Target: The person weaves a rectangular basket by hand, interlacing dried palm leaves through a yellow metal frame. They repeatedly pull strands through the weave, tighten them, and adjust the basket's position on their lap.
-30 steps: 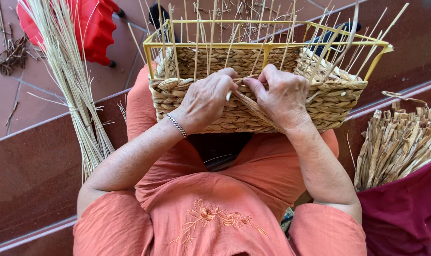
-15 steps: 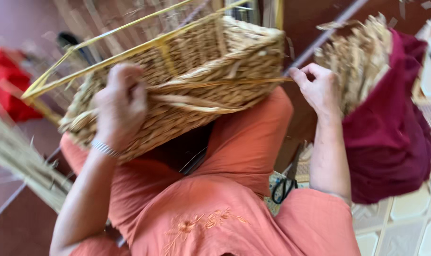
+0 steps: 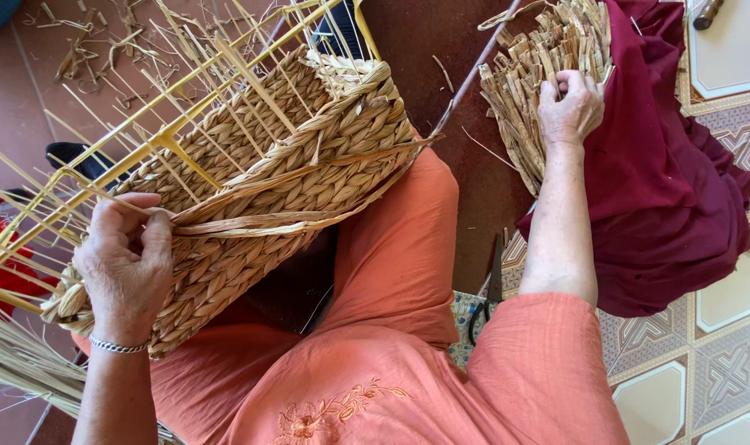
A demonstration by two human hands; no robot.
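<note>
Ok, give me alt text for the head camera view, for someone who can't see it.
A seated person in orange clothes holds a half-woven straw basket on a yellow wire frame on their lap with the left hand, while the right hand reaches into a bundle of dried straw strips lying on dark red cloth. Scissors lie on the floor beside the leg.

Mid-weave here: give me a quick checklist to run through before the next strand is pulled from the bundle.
1. Left hand grips the half-woven straw basket on its yellow wire frame: ok.
2. Loose weaving strand pinned under the left thumb: ok.
3. Right hand on the bundle of dried flat straw strands: ok.
4. Single strand separated: cannot tell.
5. Dark-handled scissors on the floor by the knee, reachable: ok.
</note>
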